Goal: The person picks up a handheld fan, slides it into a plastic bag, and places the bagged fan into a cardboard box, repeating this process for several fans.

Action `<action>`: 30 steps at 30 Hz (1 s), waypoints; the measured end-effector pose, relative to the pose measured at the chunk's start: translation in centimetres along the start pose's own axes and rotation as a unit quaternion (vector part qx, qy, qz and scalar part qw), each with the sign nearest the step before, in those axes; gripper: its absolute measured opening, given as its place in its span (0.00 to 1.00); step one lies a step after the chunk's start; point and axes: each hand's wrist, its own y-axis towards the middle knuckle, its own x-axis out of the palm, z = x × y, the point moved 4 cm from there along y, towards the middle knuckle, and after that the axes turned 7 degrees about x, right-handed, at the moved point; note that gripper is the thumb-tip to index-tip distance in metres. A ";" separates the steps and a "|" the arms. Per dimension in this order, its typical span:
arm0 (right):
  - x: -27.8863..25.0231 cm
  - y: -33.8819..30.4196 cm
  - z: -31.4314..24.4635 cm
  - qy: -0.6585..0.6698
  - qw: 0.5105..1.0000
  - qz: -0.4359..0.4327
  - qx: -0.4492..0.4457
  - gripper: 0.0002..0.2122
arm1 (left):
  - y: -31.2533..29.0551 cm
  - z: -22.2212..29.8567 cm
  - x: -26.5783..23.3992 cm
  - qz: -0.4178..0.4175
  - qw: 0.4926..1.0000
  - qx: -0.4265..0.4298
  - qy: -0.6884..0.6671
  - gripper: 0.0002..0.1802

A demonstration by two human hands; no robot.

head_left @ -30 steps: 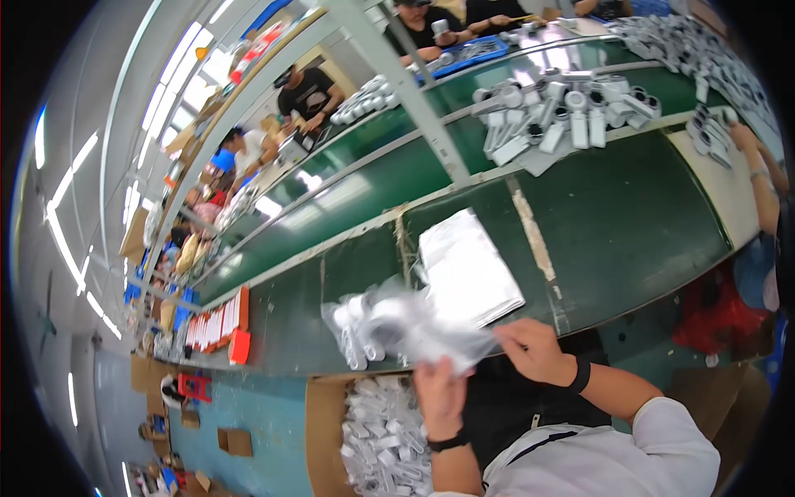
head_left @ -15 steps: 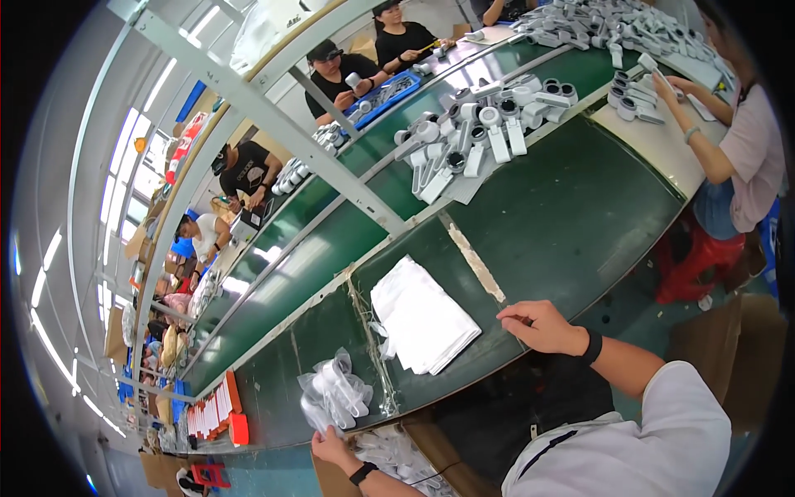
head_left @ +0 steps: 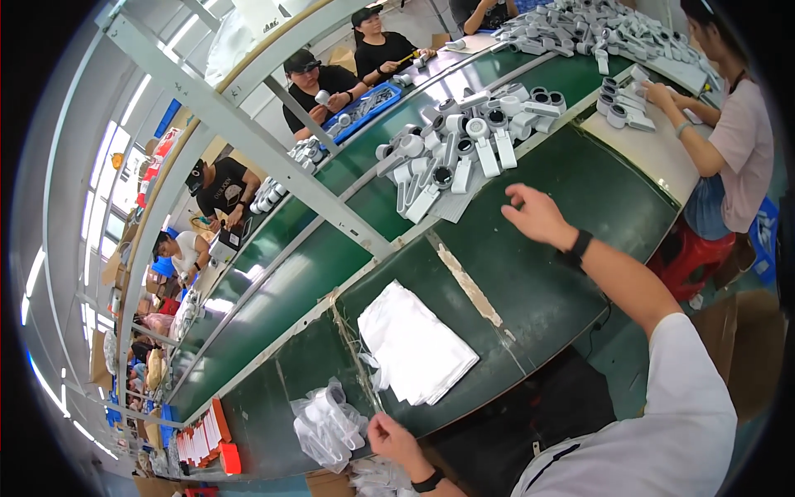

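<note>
My right hand hovers over the green bench, fingers apart and holding nothing. Just beyond it lies a heap of grey-and-white parts with round heads and flat handles, some with black rings. At the near edge my left hand is loosely curled, with nothing visible in it. Beside it on the left, several parts wrapped in clear plastic bags lie together. Between my two hands rests a flat stack of white plastic bags.
A cardboard box of bagged parts stands below the bench edge. Orange-and-white boxes line the left end. A metal frame post rises beyond the bench. At right, a co-worker handles similar parts; others sit across the conveyor.
My right hand has moved up and away from the bench edge toward the heap, its fingers spreading. My left hand has let go of the bagged parts and shifted right. The view has shifted slightly.
</note>
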 end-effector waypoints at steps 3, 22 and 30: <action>2.0 6.1 1.8 -0.097 0.995 0.012 0.035 0.26 | -1.4 1.5 2.2 0.028 0.987 -0.117 -0.105 0.08; 6.4 16.1 3.0 -0.272 0.942 0.085 0.175 0.33 | -1.8 1.3 1.8 0.001 0.996 -0.092 -0.009 0.08; 1.7 9.9 3.4 -0.257 0.958 0.069 0.105 0.34 | -1.9 1.0 2.0 -0.003 0.995 -0.096 -0.029 0.08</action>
